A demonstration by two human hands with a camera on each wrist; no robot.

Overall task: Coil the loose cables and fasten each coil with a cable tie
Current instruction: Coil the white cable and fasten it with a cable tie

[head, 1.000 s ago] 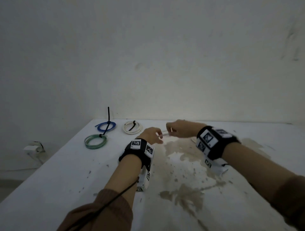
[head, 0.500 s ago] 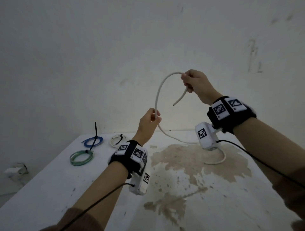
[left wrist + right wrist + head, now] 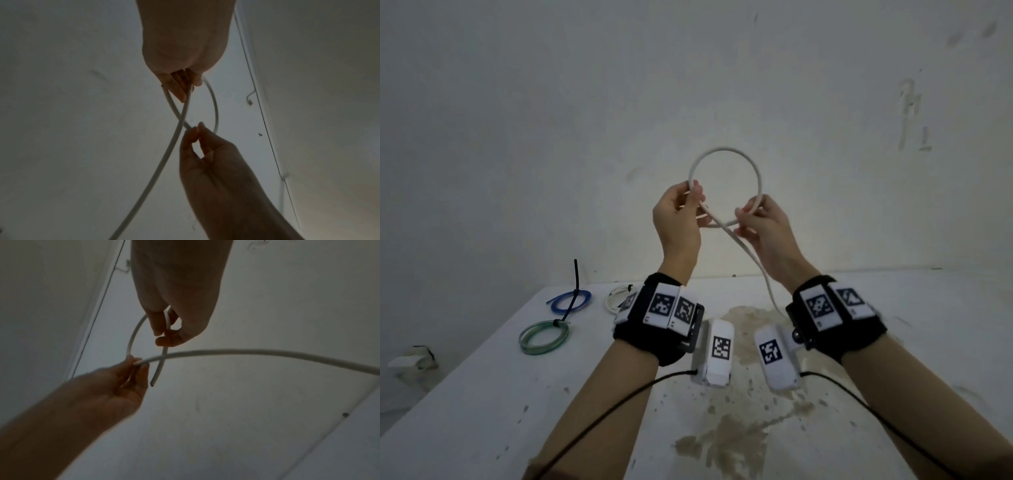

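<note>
While 3 tied coils (image 3: 544, 337) rest on the table (image 3: 482, 394), the left hand (image 3: 676, 219) and the right hand (image 3: 763, 222) pinch the white cable (image 3: 726, 152), 1 loop formed, untied.

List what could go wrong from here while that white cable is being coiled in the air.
1. The white cable makes just one loop, held only by fingertip pinches of the left hand and right hand; a slack grip might let it spring open.
2. Its short free end pokes past the crossing and could slip out.
3. The long tail trails down to the table and may drag or snag.
</note>
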